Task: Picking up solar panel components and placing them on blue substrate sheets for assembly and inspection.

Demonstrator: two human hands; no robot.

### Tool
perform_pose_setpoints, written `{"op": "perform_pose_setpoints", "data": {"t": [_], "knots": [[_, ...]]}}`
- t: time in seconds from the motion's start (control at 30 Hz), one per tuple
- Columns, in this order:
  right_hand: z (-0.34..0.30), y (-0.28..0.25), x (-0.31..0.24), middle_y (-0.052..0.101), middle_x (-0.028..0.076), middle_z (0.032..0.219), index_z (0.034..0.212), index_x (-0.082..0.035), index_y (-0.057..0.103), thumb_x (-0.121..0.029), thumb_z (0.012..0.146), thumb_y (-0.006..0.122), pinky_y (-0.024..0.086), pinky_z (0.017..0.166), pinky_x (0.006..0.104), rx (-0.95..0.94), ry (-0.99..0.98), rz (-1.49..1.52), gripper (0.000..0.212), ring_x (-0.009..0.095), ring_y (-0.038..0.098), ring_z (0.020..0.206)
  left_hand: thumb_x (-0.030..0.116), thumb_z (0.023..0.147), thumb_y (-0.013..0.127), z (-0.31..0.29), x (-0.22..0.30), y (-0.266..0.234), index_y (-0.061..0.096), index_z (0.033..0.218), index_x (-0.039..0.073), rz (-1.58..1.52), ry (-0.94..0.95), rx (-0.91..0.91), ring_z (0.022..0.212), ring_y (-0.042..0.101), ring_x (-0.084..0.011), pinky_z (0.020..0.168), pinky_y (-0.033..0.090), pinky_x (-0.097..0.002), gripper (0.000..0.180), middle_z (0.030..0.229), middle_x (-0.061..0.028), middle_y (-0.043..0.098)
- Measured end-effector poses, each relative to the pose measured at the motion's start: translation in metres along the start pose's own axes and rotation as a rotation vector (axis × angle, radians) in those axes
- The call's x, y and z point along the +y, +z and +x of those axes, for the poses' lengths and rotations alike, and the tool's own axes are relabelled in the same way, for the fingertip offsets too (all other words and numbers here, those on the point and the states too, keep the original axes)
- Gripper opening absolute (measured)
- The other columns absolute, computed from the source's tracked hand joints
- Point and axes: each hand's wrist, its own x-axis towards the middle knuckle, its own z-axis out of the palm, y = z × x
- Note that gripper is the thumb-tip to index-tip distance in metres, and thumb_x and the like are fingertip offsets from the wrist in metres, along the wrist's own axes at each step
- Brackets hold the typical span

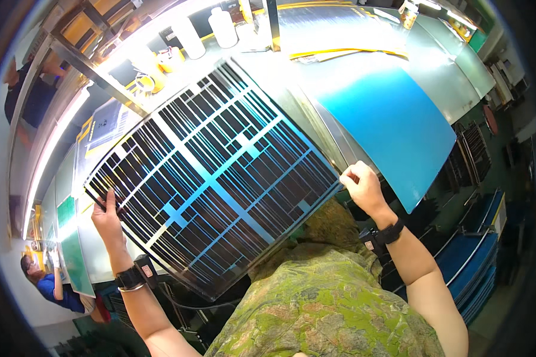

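A large rectangular patterned sheet [220,184], black with a grid of pale and blue stripes, is held up at a tilt in front of me. My left hand [107,221] grips its left edge, with the thumb over the front side and the other fingers mostly hidden. At the right corner, my right hand [363,185] pinches the border between thumb and fingers. To the right of the sheet lies a plain blue panel [393,125] on the bench, apart from my right hand.
White bottles [223,28] and yellow tape rolls [146,82] stand at the back under bright lamps. A metal post [110,80] rises at the left. Blue panels [473,268] sit in a rack at lower right. Another person [59,288] works at far left beside a green board [76,262].
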Motion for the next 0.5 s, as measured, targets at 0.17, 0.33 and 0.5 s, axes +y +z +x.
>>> {"op": "perform_pose_setpoints", "data": {"t": [0.17,0.33,0.5], "knots": [[-0.011,0.008,-0.004,0.054,0.007,0.072,0.066,-0.007,0.056,-0.011,0.071,0.07,0.041,0.07,0.0395,0.018,-0.046,-0.089,0.015,0.027,0.054,0.074,0.02,0.089,0.063,0.001,-0.03,-0.002,0.065,0.087,0.006,0.046,-0.064,-0.032,0.058,0.053,-0.0042,0.05,0.044,-0.0201,0.014,0.072,0.0018,0.063],[-0.021,0.014,0.0,0.052,0.006,0.074,0.068,-0.008,0.055,-0.011,0.07,0.071,0.039,0.073,0.0393,0.031,-0.031,-0.129,0.016,0.026,0.052,0.078,0.02,0.089,0.064,-0.003,-0.036,0.005,0.066,0.087,0.006,0.075,-0.085,-0.049,0.059,0.052,-0.0037,0.052,0.043,-0.0191,0.015,0.073,0.0025,0.062],[-0.02,0.021,0.009,0.051,0.007,0.073,0.067,-0.008,0.054,-0.011,0.07,0.07,0.038,0.071,0.04,0.052,-0.069,-0.164,0.017,0.028,0.052,0.076,0.022,0.089,0.064,0.005,-0.052,0.015,0.066,0.086,0.006,0.039,-0.078,-0.068,0.059,0.052,-0.0038,0.053,0.043,-0.0192,0.016,0.073,0.0022,0.062]]}}
